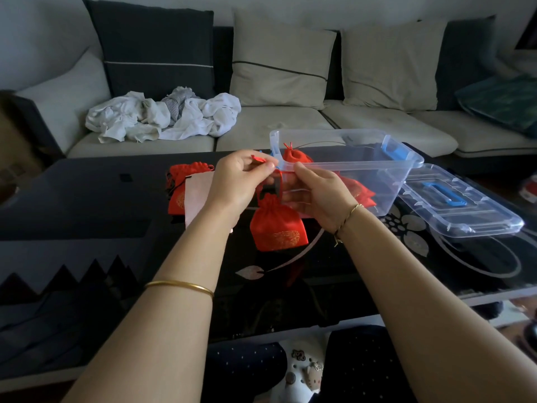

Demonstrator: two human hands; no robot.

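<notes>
A red drawstring pouch [277, 226] with a gold emblem hangs by its cords just above the dark glass table [87, 205]. My left hand [238, 181] pinches the red cord ends near the top. My right hand [316, 196] grips the cord on the other side, fingers curled. Just behind my hands stands a clear plastic box [348, 167] holding more red pouches [356, 190]. A small heap of red pouches [181, 184] lies on the table to the left, beside a pale sheet [197, 196].
The box's clear lid [459, 207] with a blue handle lies on the table to the right. A sofa [290, 123] with cushions runs behind the table, with crumpled white cloth [162, 114] on its seat.
</notes>
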